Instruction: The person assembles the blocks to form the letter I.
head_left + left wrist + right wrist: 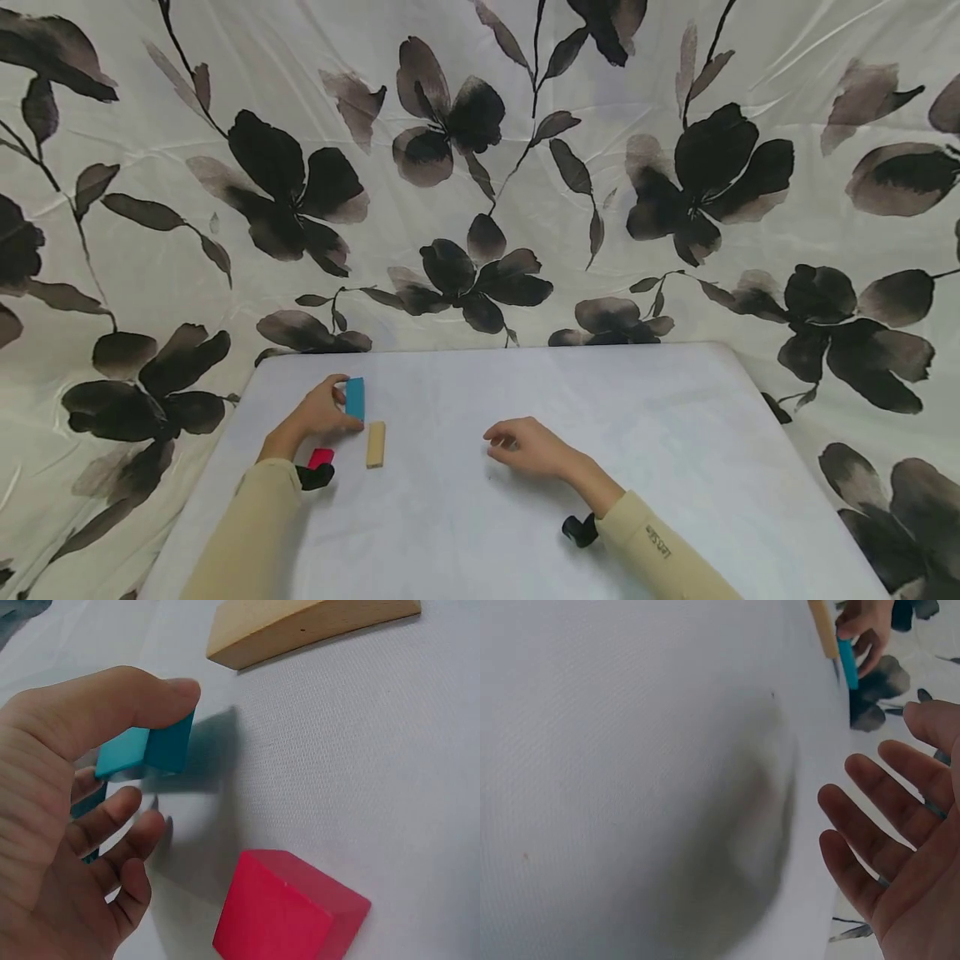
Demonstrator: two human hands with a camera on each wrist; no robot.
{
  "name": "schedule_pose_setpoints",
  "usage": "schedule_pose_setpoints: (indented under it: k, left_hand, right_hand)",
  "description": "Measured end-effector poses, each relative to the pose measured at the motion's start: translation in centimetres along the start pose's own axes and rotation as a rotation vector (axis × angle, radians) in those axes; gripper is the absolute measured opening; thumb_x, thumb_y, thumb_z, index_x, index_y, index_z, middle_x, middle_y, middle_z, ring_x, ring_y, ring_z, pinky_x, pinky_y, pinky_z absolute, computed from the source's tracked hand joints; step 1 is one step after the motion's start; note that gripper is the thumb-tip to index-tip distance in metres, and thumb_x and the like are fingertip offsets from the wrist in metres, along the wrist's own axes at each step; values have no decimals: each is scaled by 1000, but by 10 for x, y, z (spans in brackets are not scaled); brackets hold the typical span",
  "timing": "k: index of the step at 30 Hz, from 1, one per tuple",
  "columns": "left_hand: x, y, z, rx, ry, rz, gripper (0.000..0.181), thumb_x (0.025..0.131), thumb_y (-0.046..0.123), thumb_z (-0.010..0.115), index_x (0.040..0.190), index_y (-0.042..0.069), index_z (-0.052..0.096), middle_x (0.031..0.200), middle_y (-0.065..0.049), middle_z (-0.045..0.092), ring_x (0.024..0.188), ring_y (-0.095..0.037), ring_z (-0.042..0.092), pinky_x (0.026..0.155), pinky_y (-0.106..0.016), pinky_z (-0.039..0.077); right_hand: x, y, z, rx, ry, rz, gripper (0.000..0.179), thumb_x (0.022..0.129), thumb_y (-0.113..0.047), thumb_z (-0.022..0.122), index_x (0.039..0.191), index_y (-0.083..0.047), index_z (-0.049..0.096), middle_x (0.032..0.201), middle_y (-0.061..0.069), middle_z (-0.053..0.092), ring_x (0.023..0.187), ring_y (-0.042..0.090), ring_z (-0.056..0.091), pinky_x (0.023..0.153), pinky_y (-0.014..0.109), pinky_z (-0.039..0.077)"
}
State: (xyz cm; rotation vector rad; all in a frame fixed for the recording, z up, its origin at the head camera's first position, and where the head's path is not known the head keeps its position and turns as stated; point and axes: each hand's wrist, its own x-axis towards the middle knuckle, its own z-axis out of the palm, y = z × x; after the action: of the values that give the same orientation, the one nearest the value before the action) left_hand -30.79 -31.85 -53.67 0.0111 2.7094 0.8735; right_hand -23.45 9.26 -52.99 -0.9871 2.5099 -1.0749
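My left hand [324, 410] pinches a turquoise block [355, 398] at the table's far left, thumb on one end and fingers at its side. In the left wrist view the thumb presses on the turquoise block [166, 750], while the fingers partly hide it. Right beside it lies a plain wooden block [376, 445], long and narrow. A red block [289, 907] sits under the left wrist, partly covered in the head view by the black wrist camera. Over the table's middle my right hand [536, 447] hovers with relaxed fingers and holds nothing.
The blocks lie on a white-covered table [450, 517]. Its far edge meets a pale cloth [585, 275] with dark printed flowers. A black wrist camera [580, 531] hangs below the right sleeve, close over the tabletop.
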Motion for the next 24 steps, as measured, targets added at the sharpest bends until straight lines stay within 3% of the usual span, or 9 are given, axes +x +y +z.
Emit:
schedule_pose_setpoints:
  k: [15,24]
  left_hand:
    - [-22,9,1,15,95,64,100,71,28,86,146,-2,27,119,-21,51,100,-33,53,83,-47,47]
    - [-41,29,3,61,132,79,96,74,33,82,145,-3,29,120,-20,51,102,-34,53,85,-51,46]
  right_hand:
    - [-11,11,-9,-11,58,33,29,97,-19,60,120,-3,66,113,7,67,96,13,62,84,34,49]
    - [-16,13,-20,-5,64,63,29,97,-21,60,120,-3,66,112,7,67,96,15,62,82,36,50]
